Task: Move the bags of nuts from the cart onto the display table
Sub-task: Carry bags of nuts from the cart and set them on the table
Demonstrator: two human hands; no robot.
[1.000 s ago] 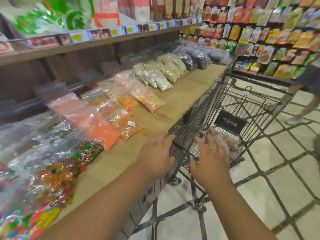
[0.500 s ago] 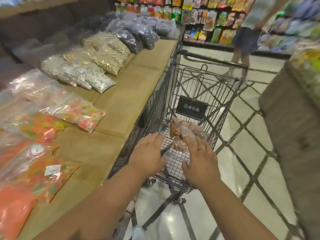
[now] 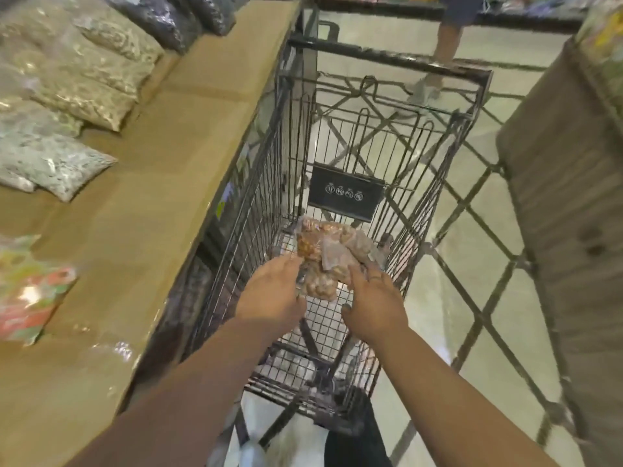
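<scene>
Both hands down in the cart (image 3: 387,136), left hand (image 3: 271,291) and right hand (image 3: 372,303) with fingers curling onto the bags of nuts (image 3: 332,254) at twelve o'clock, grip unclear, nothing on the display table (image 3: 161,183) at nine o'clock yet.

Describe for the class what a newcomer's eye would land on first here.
Two bare hands, left and right, reach into a dark wire shopping cart toward clear plastic bags of brown nuts on its floor. Left of the cart runs a tan cardboard-topped display table.
</scene>
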